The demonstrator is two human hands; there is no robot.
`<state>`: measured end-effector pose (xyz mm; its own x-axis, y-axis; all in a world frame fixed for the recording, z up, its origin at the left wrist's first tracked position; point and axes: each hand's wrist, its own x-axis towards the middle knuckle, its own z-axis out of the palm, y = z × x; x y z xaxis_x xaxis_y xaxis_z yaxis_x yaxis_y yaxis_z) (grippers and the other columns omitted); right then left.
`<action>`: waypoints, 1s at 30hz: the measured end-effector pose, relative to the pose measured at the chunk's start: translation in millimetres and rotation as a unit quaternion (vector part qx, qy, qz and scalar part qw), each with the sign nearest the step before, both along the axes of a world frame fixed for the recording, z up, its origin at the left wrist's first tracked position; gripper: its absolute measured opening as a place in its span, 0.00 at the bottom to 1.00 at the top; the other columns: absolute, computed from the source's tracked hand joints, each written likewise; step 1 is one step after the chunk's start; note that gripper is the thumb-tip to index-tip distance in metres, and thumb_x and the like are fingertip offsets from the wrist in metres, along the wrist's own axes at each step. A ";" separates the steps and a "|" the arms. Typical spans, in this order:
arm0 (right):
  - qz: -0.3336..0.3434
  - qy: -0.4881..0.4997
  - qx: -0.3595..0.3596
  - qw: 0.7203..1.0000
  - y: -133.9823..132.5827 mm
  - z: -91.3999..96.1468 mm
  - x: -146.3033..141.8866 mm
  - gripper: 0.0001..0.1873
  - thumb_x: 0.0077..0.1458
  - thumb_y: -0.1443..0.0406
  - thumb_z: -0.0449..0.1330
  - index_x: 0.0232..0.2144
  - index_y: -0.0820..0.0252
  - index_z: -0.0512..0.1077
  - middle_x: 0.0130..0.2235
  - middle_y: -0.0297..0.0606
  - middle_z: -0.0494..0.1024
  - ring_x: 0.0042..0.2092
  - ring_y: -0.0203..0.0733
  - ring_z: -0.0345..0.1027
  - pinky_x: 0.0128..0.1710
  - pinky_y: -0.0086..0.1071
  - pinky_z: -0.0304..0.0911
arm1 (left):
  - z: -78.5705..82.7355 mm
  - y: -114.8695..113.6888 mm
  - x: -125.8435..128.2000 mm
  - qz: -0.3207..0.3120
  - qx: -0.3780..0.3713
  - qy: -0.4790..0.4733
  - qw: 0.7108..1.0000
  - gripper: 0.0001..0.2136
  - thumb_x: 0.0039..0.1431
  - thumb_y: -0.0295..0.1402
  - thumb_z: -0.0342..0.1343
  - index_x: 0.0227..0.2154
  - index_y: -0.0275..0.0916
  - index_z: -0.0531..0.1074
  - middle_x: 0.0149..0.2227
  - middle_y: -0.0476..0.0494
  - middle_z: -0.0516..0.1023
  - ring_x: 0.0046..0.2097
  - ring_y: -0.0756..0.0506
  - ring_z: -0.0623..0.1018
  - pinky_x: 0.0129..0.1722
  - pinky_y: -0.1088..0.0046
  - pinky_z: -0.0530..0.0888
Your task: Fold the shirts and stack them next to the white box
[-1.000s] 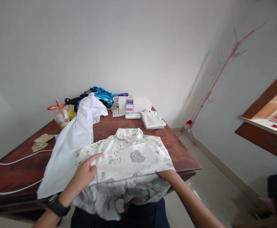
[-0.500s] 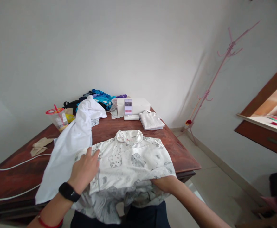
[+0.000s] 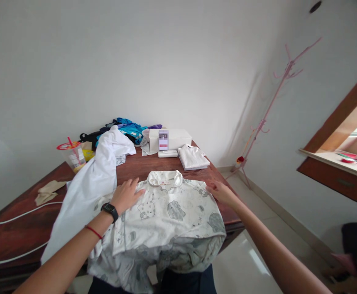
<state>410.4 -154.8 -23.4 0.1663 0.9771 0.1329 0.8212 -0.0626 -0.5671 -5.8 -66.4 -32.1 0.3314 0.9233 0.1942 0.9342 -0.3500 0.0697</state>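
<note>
A white printed child's shirt (image 3: 169, 212) with a collar lies spread on the brown wooden table (image 3: 19, 228), its lower part hanging over the near edge. My left hand (image 3: 126, 195) lies flat and open on the shirt's left shoulder, a black watch on the wrist. My right hand (image 3: 219, 191) rests open, fingers stretched, on the shirt's right shoulder near the table's right edge.
A plain white garment (image 3: 92, 183) lies draped left of the shirt. Behind stand a folded white shirt (image 3: 193, 157), a white box (image 3: 170, 139), a heap of coloured clothes (image 3: 126, 126) and a drink cup (image 3: 72, 155). White cables (image 3: 16, 210) cross the left side. A pink coat stand (image 3: 270, 106) leans at the right wall.
Both hands moved from the shirt's lower part up to its shoulders. The right hand came out from under the hem and now lies on top.
</note>
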 end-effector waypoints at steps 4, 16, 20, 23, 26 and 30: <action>-0.003 0.052 -0.045 0.998 39.0 -20.0 13.8 0.13 0.52 0.58 0.65 0.32 0.64 0.77 0.30 0.41 0.80 0.32 0.45 0.73 0.32 0.32 0.63 | 7.8 15.3 3.9 0.036 0.003 0.009 0.999 0.32 0.63 0.57 0.46 0.57 0.34 0.67 0.54 0.27 0.74 0.53 0.30 0.76 0.48 0.58 0.70; -0.064 -0.026 -0.009 0.998 65.2 -27.7 12.8 0.16 0.63 0.62 0.51 0.27 0.62 0.72 0.30 0.41 0.78 0.34 0.43 0.71 0.31 0.30 0.57 | 10.5 48.1 -4.0 -0.006 -0.051 -0.025 0.998 0.19 0.66 0.50 0.45 0.32 0.43 0.72 0.36 0.40 0.82 0.42 0.38 0.80 0.34 0.70 0.64; -0.091 -0.056 0.002 0.994 80.9 -25.5 8.4 0.14 0.65 0.62 0.49 0.37 0.61 0.73 0.39 0.46 0.80 0.42 0.49 0.73 0.37 0.31 0.59 | 20.3 58.7 -4.2 0.007 -0.028 -0.023 0.999 0.20 0.67 0.52 0.44 0.35 0.43 0.72 0.37 0.40 0.81 0.42 0.38 0.79 0.33 0.70 0.64; -0.106 -0.074 0.010 0.992 94.9 -21.6 6.0 0.16 0.67 0.63 0.46 0.45 0.61 0.72 0.44 0.50 0.79 0.46 0.51 0.73 0.40 0.33 0.59 | 27.0 71.2 -1.8 0.011 -0.011 -0.017 1.000 0.21 0.68 0.52 0.42 0.38 0.43 0.72 0.39 0.39 0.81 0.44 0.37 0.79 0.35 0.70 0.65; -0.110 -0.091 0.006 0.990 104.9 -20.5 5.7 0.18 0.68 0.62 0.44 0.48 0.62 0.70 0.44 0.52 0.79 0.47 0.53 0.73 0.41 0.35 0.59 | 28.0 83.6 1.2 0.008 -0.011 -0.006 1.000 0.21 0.68 0.51 0.42 0.38 0.42 0.73 0.41 0.38 0.80 0.45 0.37 0.78 0.39 0.69 0.67; -0.098 -0.112 -0.024 0.989 103.4 -25.3 8.1 0.15 0.66 0.62 0.48 0.45 0.62 0.72 0.44 0.52 0.79 0.45 0.54 0.73 0.40 0.37 0.60 | 24.7 89.3 2.2 0.012 -0.032 0.013 0.999 0.15 0.63 0.45 0.53 0.42 0.39 0.74 0.45 0.34 0.79 0.47 0.35 0.77 0.45 0.63 0.70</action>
<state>418.5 -51.4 -48.7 0.3245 0.9352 0.1421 0.8955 -0.2553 -0.3645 -3.6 22.9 -7.4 0.3137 0.9412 0.1256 0.9439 -0.3234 0.0663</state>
